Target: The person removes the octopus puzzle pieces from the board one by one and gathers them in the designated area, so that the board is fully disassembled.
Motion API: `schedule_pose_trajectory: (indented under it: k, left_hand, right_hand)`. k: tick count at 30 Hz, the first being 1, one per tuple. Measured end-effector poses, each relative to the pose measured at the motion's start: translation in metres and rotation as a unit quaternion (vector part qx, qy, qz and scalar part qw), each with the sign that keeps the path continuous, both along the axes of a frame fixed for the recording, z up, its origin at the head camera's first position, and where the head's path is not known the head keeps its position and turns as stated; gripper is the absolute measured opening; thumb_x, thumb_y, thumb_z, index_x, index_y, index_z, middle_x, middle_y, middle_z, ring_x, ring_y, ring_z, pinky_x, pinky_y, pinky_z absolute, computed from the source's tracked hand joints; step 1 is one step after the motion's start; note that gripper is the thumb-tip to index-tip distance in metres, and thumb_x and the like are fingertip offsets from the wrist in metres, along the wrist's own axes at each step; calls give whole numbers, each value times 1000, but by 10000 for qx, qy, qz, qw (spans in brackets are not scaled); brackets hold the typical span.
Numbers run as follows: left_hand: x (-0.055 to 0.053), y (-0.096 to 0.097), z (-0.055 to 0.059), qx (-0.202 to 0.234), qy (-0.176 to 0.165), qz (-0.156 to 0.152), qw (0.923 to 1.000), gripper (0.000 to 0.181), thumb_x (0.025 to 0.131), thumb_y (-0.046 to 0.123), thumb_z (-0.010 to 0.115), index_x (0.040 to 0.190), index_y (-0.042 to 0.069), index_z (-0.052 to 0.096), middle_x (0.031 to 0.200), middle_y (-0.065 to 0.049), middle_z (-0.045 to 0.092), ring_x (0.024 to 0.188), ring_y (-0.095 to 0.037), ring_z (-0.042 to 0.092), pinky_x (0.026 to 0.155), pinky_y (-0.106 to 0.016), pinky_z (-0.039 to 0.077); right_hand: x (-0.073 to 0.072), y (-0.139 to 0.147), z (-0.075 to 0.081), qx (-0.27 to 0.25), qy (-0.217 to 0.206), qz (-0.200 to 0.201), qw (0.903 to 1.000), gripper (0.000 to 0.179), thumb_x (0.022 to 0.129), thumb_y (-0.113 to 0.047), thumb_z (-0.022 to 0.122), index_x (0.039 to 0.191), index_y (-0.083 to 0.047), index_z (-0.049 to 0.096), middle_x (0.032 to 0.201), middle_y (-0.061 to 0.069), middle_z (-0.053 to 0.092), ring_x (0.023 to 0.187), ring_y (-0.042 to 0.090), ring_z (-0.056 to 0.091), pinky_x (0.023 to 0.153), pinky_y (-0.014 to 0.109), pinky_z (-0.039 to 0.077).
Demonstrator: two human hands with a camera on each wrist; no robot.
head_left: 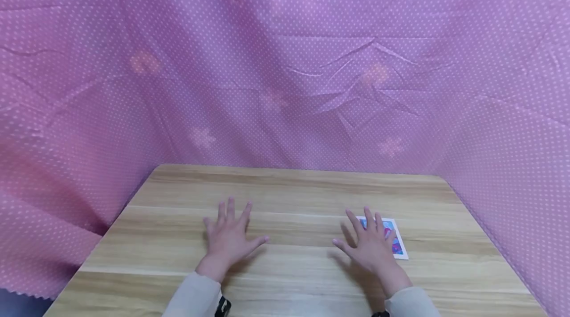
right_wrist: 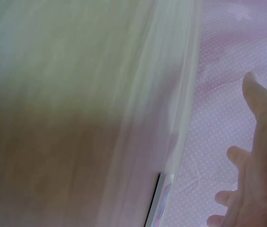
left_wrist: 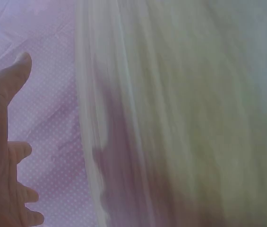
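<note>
My left hand (head_left: 228, 242) hovers with spread, straight fingers over the left-middle of the wooden table (head_left: 294, 277), its shadow falling beside it. Nothing is in it; in the left wrist view the thumb and several fingertips show at the left edge. My right hand (head_left: 372, 248) is likewise spread and holds nothing. Partly behind its fingers lies a flat rectangular board (head_left: 402, 250) with a white border and a blue and pink picture. The hand covers much of that picture. In the right wrist view only the board's edge (right_wrist: 160, 203) appears, thin and dark along one side.
A pink-purple cloth (head_left: 285, 84) with white dots and pale flowers hangs behind the table and along both sides. The table's back edge (head_left: 303, 168) meets it. Light sleeves and dark bands show at both wrists.
</note>
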State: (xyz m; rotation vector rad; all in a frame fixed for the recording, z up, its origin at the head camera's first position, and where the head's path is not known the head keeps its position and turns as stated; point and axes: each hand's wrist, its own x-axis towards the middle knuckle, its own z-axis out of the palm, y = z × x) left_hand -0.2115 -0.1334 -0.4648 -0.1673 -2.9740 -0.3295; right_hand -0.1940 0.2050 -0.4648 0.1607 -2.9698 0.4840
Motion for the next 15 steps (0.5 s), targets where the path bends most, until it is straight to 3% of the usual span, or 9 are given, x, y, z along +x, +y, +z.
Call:
schedule_pose_trajectory:
  k: [15]
  left_hand:
    - [-14, 48, -5, 134, -10, -446, 9989, 96, 76, 76, 53, 151, 23, 27, 157, -16, 1, 142, -38, -2, 106, -67, 3]
  right_hand:
    - [-3, 33, -5, -94, 262, -91, 9996, 81, 83, -62, 60, 147, -19, 35, 150, 24, 22, 132, 51, 21, 95, 76, 13]
